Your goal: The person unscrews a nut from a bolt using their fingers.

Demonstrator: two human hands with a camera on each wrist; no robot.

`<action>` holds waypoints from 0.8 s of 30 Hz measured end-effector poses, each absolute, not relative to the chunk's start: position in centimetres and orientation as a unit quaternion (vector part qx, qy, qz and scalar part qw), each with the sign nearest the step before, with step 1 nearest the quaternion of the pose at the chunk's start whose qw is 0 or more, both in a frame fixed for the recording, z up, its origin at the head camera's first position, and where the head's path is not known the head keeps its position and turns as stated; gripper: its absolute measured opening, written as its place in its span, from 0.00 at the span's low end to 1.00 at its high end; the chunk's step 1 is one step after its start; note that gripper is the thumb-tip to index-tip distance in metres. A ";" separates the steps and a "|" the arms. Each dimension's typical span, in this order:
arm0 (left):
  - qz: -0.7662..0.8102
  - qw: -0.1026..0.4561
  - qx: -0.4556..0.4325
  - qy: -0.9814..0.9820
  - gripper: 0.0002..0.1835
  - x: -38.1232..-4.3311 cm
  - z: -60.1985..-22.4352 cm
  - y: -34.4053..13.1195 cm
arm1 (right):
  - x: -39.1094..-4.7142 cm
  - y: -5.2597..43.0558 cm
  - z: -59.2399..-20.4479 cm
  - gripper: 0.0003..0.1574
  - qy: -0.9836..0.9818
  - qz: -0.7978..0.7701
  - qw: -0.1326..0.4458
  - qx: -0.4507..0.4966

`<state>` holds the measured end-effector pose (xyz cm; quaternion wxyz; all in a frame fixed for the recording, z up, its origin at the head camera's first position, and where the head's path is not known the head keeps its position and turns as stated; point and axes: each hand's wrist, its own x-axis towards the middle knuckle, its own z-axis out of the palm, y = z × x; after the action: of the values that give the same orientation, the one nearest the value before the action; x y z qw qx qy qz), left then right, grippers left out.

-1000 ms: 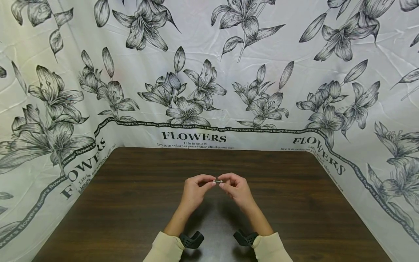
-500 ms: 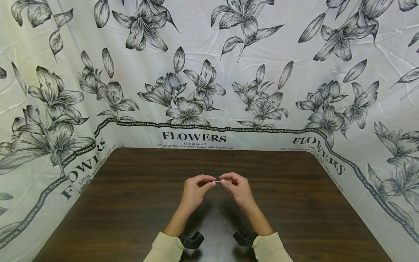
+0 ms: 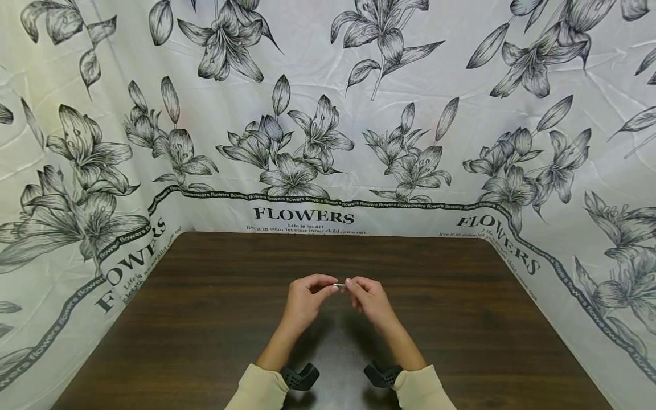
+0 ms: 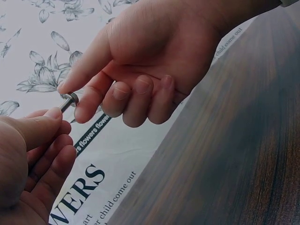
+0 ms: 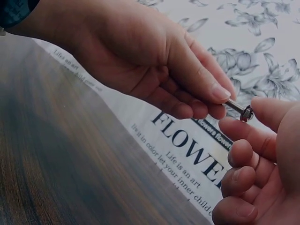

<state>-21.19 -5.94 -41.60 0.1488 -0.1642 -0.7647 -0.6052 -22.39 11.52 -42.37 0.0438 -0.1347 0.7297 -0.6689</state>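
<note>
A small metal bolt (image 3: pixel 340 285) is held roughly level between the two hands, above the table. My left hand (image 3: pixel 305 299) pinches its shaft between thumb and fingers; threads show in the left wrist view on the bolt (image 4: pixel 65 105). At the shaft's right end sits a wider metal piece that looks like a nut (image 5: pixel 247 113). The thumb and index finger of my right hand (image 3: pixel 370 296) stand on either side of this nut, pinching it, while the other fingers curl loosely. Most of the shaft is hidden by the left fingertips.
A dark wood-grain table (image 3: pixel 220 319) lies beneath both hands. White cloth (image 3: pixel 328 171) printed with black flowers and lettering hangs along its back and sides. Each wrist carries a black band device, such as the left wristband (image 3: pixel 300 377).
My right thumb has rolled forward over the nut, and the right hand's other fingers have tucked under. The left hand keeps its hold on the bolt, almost unmoved.
</note>
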 end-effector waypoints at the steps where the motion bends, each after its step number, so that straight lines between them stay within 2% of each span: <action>1: -0.605 0.150 -0.163 -0.765 0.06 -21.2 -41.6 -5.9 | -22.4 11.5 -42.4 0.20 0.728 -0.671 0.044 -0.135; 14: -0.612 0.150 -0.159 -0.760 0.06 -21.4 -41.8 -5.9 | -22.3 11.4 -42.6 0.12 0.705 -0.694 0.020 -0.142; 24: -0.619 0.147 -0.157 -0.756 0.05 -21.3 -41.7 -6.0 | -22.2 11.4 -42.7 0.11 0.684 -0.710 0.003 -0.168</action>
<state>-21.33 -6.01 -41.74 0.1466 -0.1575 -0.7556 -0.6187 -22.19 11.39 -42.74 0.0034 -0.1683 0.6836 -0.7102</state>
